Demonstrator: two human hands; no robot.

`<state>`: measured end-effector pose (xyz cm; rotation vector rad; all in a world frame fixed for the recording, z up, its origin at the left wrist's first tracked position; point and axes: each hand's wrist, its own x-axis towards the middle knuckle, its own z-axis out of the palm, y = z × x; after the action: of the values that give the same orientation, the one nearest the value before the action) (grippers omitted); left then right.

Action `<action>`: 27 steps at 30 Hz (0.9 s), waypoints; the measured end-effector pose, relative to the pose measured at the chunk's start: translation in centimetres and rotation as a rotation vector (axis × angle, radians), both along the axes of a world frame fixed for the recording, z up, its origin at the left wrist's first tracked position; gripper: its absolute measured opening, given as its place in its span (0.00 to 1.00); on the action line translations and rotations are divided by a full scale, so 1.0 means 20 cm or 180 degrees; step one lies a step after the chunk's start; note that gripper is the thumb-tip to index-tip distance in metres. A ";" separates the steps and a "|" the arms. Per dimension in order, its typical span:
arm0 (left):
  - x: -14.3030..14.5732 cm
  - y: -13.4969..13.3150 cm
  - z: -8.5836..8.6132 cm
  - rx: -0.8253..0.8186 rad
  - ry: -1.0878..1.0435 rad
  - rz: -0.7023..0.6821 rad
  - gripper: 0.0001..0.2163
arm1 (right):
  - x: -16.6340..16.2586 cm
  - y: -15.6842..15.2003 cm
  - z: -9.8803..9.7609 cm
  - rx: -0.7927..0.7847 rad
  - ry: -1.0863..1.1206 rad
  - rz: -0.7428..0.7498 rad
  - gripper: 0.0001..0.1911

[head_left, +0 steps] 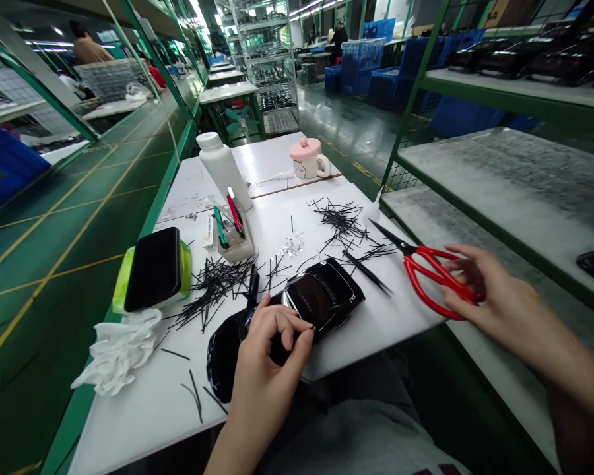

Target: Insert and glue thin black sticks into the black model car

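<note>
Gripping a glossy black toy car (321, 297) near the close edge of a white table (138, 422), the left hand (272, 356) has its fingers curled over the car's body. The right hand (495, 297) sits at the table's right edge, its fingers (462, 260) curved across the loops of red-handled scissors (438, 280); whether they grip cannot be told.

On the table: thin black sticks (212, 287) heaped left of the car, more (341, 221) toward the far side; black tweezers (366, 272) just right of the car; shiny small bits (292, 245) between the heaps; a pen holder (235, 241); a crumpled white glove (119, 349); a black pad on a lime-green base (153, 270); a white bottle (222, 168). A pink lidded mug (307, 158) stands on the next table.

Room: green-framed shelves (499, 165) at right, blue crates (361, 66) far off, a glass-shelved rack (262, 66), a green floor (44, 264) with yellow lines at left, and a far person (339, 39).
</note>
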<state>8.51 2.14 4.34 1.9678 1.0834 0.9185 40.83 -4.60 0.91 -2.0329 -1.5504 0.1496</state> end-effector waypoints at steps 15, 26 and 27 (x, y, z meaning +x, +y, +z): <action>0.02 -0.01 0.02 -0.0238 -0.0051 0.0227 0.15 | -0.31 -0.24 -0.12 0.0633 0.0566 0.1384 0.22; 0.02 -0.02 0.02 -0.0238 -0.0028 0.0232 0.15 | -0.37 -0.21 -0.17 0.0651 0.0753 0.1426 0.23; 0.02 -0.01 0.03 -0.0251 -0.0031 0.0229 0.15 | -0.37 -0.21 -0.17 0.0637 0.0764 0.1423 0.22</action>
<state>8.84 1.84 4.85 1.8688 1.1738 0.9086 33.48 -8.75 -2.47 -1.4361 -1.7601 0.3779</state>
